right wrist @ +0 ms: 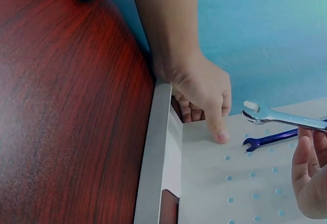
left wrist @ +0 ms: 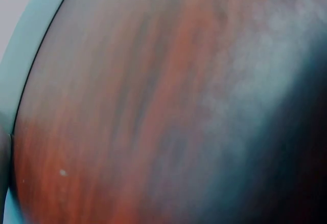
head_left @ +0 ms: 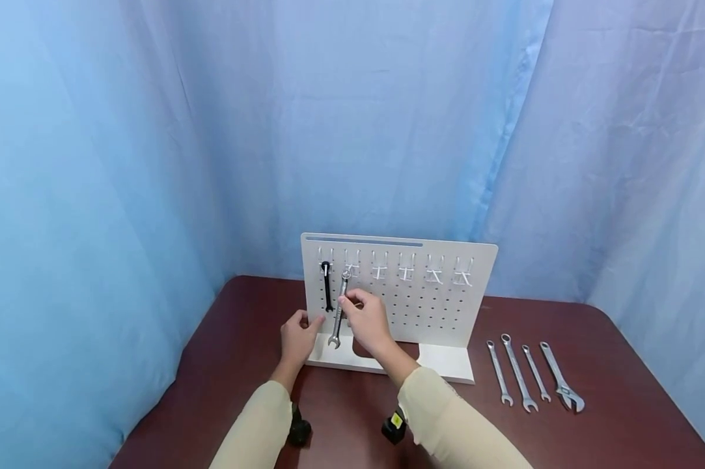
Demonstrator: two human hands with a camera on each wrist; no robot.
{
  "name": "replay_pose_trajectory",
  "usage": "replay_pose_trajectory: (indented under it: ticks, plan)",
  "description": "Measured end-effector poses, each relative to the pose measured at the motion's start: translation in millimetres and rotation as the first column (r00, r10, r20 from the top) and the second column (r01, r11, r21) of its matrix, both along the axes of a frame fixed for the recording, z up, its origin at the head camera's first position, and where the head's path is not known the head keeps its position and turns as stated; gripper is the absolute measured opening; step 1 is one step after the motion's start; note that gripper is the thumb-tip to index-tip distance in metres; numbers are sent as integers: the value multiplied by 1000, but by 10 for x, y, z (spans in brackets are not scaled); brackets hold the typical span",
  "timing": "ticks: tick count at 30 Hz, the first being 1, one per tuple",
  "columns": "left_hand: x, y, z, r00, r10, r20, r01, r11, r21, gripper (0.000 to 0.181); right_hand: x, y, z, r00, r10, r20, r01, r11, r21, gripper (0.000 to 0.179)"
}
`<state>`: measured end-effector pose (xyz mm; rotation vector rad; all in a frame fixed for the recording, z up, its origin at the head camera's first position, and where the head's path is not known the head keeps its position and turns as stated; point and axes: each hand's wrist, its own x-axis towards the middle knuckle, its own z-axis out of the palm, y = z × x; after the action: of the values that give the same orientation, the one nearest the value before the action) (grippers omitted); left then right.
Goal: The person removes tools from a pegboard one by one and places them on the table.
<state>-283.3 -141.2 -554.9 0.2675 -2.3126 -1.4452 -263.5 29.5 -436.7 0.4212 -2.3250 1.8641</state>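
Note:
A white pegboard (head_left: 440, 326) stands upright on its base. My left hand (head_left: 296, 340) grips its left edge low down, thumb on the front face and fingers curled behind, as the right wrist view shows. Between thumb and fingers, my right hand (head_left: 371, 320) pinches a silver combination wrench (head_left: 337, 316) by the middle of its shank. Its ring end points up and overlaps the second hook from the left; the open end (right wrist: 255, 112) hangs downward in front of the board. A dark wrench (head_left: 327, 290) hangs from the leftmost hook.
More double-prong hooks (head_left: 407, 268) run along the board's upper part to the right. On the red-brown table (head_left: 446, 430), three silver combination wrenches (head_left: 517, 374) and an adjustable wrench (head_left: 557, 374) lie right of the board. Blue curtains (head_left: 358, 130) surround the table.

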Motion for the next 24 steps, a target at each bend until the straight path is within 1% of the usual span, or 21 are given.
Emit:
replay_pose_trajectory:
  ticks: [2,4,10,14,17,20,24]
  plan:
    - [-33,5,15,1000,1,-7,-1,1000,1,25,-4,10,40,1000,7,-1,-7,1000,-9,13]
    - [-43,7,19,1000,6,-9,-6,1000,0,25,6,19,69,1000,22,7,-22,1000,-22,14]
    - [-22,11,5,1000,16,-2,-16,1000,-9,26,70,47,120,998,53,30,-52,998,-44,17]
    - [-9,3,22,1000,17,0,-17,1000,-14,27,109,61,164,994,73,77,-68,995,-75,19]
    - [-25,4,56,1000,14,-9,-14,1000,-14,27,116,79,221,986,98,132,-80,988,-132,23]
    - [-36,12,75,1000,13,-10,-13,1000,-2,27,109,97,256,980,114,163,-86,981,-171,23]
    - [-13,30,74,1000,18,3,-18,1000,5,27,129,119,271,977,117,177,-87,982,-169,18]
